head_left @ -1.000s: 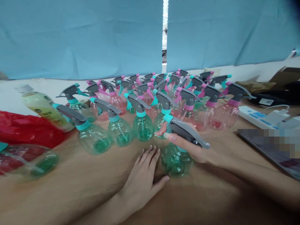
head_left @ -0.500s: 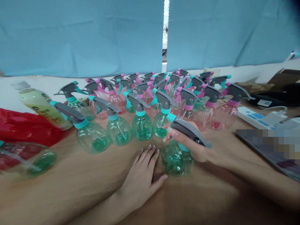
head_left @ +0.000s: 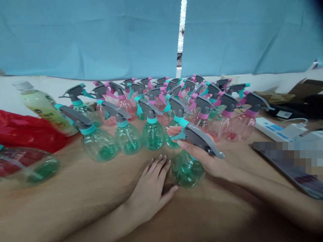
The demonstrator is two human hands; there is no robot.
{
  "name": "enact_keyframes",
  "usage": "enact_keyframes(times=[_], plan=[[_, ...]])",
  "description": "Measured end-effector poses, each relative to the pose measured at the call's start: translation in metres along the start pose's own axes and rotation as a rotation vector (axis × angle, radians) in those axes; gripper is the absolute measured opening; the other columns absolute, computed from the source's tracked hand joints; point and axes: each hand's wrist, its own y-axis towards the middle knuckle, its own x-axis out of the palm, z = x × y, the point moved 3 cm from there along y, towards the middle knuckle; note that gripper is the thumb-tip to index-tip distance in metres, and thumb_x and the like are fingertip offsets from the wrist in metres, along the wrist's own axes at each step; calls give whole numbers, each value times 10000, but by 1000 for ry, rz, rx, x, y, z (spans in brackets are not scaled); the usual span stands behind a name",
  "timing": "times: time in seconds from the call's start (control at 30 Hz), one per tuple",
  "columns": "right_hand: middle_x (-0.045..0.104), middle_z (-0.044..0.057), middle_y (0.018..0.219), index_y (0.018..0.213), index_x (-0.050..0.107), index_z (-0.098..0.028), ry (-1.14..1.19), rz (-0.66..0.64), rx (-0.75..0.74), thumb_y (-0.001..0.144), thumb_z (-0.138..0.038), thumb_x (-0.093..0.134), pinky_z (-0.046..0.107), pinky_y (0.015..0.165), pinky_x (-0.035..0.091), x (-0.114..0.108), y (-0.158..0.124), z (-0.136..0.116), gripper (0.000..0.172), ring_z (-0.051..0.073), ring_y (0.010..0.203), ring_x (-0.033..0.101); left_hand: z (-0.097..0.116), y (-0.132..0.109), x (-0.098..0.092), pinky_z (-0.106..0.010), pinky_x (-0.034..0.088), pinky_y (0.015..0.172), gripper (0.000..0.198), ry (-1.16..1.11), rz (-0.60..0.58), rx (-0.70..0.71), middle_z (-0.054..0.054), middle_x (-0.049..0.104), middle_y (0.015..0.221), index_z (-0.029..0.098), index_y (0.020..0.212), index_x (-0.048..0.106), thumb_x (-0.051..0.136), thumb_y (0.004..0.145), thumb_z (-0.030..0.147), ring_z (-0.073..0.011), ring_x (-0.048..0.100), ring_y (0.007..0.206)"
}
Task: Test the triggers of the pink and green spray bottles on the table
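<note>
A green spray bottle (head_left: pixel 188 170) stands at the near edge of the group, its grey sprayer head (head_left: pixel 199 138) gripped by the right hand (head_left: pixel 210 163). The fingers (head_left: pixel 180 144) curl closed around the head, their tips showing on its left side. Held from the top, the bottle sits below the hand; whether its base touches the counter (head_left: pixel 75 191) is hard to say. The left hand (head_left: pixel 148 198) lies just beside it, its fingers (head_left: pixel 161 164) spread. Behind stand green bottles (head_left: pixel 152 136) and pink bottles (head_left: pixel 239 127), packed so closely that the farther ones hide each other. A clear bottle (head_left: pixel 27 166) lies at left before a red bag (head_left: pixel 27 131); at right, a flat device (head_left: pixel 287 164) is pixelated past reading.
</note>
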Motion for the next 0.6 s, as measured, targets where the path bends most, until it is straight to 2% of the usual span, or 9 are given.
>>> enact_keyframes(times=[0.33, 0.6], plan=[[644, 23, 1243, 1246, 582, -284, 76, -12, -66, 870, -255, 598, 400, 1047, 444, 1, 3, 3, 377, 210, 1180, 586, 0, 0, 0, -501, 324, 1077, 591, 75, -16, 6, -169, 421, 1446, 87, 1376, 408, 487, 934, 471, -309, 356, 1349], [657, 4, 1221, 1219, 602, -311, 78, 0, -68, 872, -254, 600, 402, 1021, 471, 1, 1, 1, 352, 211, 1153, 602, 2, 1, -2, -497, 328, 1075, 586, 110, -33, 13, -169, 411, 1453, 81, 1371, 412, 475, 942, 476, -302, 354, 1350]])
